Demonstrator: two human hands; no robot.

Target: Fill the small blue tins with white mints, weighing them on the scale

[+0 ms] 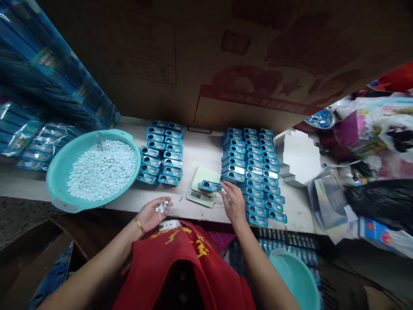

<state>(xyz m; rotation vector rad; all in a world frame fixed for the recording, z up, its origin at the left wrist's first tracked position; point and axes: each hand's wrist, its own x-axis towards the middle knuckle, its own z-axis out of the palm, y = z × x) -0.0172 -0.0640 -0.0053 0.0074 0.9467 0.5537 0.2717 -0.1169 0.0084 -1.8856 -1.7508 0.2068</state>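
My left hand (153, 214) is turned palm up near the table's front edge, its fingers curled around a few small white tablets (163, 206). To the right, my right hand (232, 202) pinches the end of a small blue box (210, 186) with a dark round opening on its top. That box is at the pan of a pale kitchen scale (200, 198); whether its weight rests there I cannot tell. A big turquoise basin (58, 172) full of white tablets stands on the left, with a clear scoop-like piece (99, 141) stuck in the heap.
Rows of similar blue boxes stand left (168, 180) and right (256, 209) of the scale. Behind rises a large cardboard carton (193, 51). Wrapped blue packs (48, 64) are stacked at far left. White folded card (301, 157) and plastic bags (371, 198) lie at right.
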